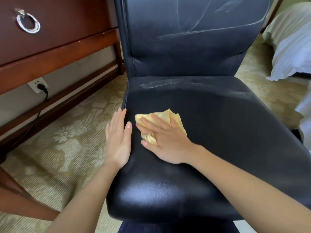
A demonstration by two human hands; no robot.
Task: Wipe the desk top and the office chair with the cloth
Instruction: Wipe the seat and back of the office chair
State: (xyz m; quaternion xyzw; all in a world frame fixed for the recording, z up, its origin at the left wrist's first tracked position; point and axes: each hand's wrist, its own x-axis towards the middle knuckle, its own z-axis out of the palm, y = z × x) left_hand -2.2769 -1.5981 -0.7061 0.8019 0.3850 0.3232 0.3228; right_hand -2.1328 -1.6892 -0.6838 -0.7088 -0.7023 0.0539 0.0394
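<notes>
On the chair seat [218, 132], the cloth [175, 117] lies beneath the right hand [165, 142], seemingly flat-fingered.

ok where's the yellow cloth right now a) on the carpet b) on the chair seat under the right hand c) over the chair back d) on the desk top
b: the right hand presses the yellow cloth flat onto the black chair seat.

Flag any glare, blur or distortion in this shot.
Head view: strong glare at the front of the chair seat, stretched by wide-angle distortion; the ring pull looks slightly smeared; the left hand, right hand and cloth are fairly sharp.
</notes>
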